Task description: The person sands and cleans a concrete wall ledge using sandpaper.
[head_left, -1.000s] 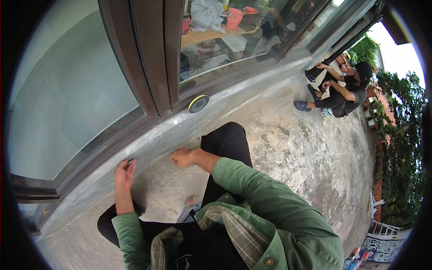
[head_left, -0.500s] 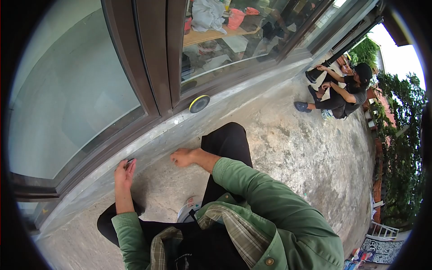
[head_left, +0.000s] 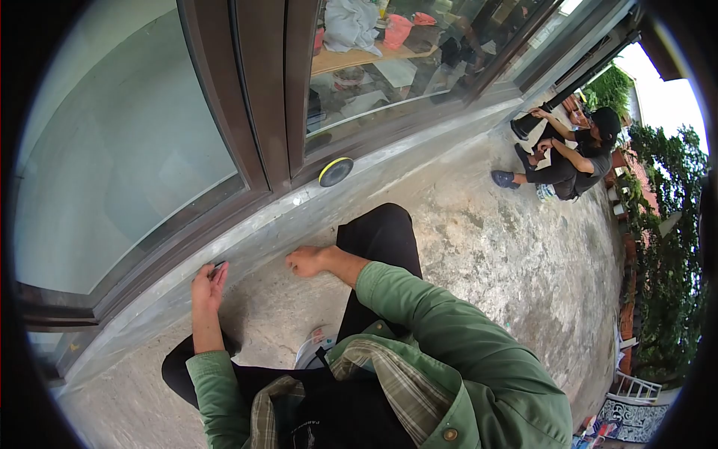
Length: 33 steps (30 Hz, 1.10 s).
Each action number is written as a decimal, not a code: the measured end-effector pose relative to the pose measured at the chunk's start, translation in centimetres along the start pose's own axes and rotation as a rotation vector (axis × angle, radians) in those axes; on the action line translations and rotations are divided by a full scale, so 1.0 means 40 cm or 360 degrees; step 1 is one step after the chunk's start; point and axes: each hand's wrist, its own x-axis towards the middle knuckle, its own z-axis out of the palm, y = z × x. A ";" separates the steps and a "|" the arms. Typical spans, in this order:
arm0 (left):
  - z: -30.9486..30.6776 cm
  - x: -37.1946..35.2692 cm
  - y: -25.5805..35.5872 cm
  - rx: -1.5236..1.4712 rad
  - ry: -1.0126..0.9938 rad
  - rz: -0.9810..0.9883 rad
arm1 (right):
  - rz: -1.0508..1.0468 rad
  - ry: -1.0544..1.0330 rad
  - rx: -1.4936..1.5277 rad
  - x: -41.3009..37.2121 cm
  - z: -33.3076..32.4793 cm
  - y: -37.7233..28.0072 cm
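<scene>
My left hand (head_left: 209, 286) is raised beside the low concrete ledge (head_left: 247, 238), its fingers pinched on a small dark object (head_left: 219, 266) that is too small to name. To its right, my right hand (head_left: 305, 261) is held over the concrete floor near my bent knee, fingers curled inward. Whether anything is inside its fingers is hidden. On the ledge below the window frame rests a round black disc with a yellow rim (head_left: 336, 172), apart from both hands.
A brown-framed window (head_left: 288, 90) runs along the ledge. A white container (head_left: 314, 348) stands between my legs. At the upper right another person (head_left: 572, 153) in dark clothes and cap sits low by the wall. Plants (head_left: 666, 247) line the right side.
The view has shifted slightly, so the window and disc appear a little further right. Both hands keep nearly the same pose.
</scene>
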 end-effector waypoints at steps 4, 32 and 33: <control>-0.010 0.008 -0.003 0.0005 -0.0027 0.0014 | 0.0022 0.0008 -0.0009 0.001 0.002 0.000; 0.091 -0.042 -0.009 -0.0016 -0.0064 0.0034 | -0.0209 0.0210 0.0120 -0.086 -0.068 -0.021; 0.088 -0.048 -0.018 -0.0007 -0.0019 0.0078 | -0.0194 0.0195 0.0118 -0.090 -0.071 -0.027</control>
